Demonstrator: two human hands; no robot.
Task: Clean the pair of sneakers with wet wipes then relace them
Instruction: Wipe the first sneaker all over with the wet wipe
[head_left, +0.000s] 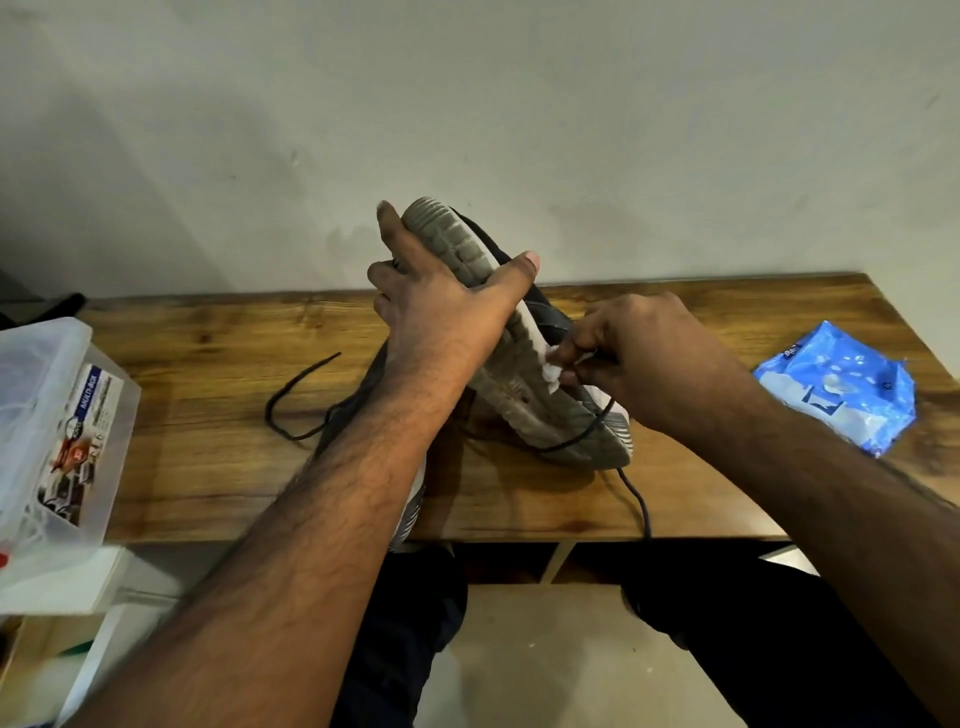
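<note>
Two hands work on one sneaker (514, 374) that is lifted above the wooden table (208, 415), its grey sole turned toward the camera and its heel end low near the table. The left hand (441, 301) grips it around the sole, the fingers on one side and the thumb curled over the other edge. The right hand (634, 358) pinches one white wet wipe (553, 366) and presses it on the white side edge of the sole. One second sneaker (410, 499) lies on the table under the left forearm, mostly hidden. Dark laces (291, 405) trail over the table. One blue pack of wipes (836, 389) lies at the right, and one clear plastic box (52, 431) stands at the left.
</note>
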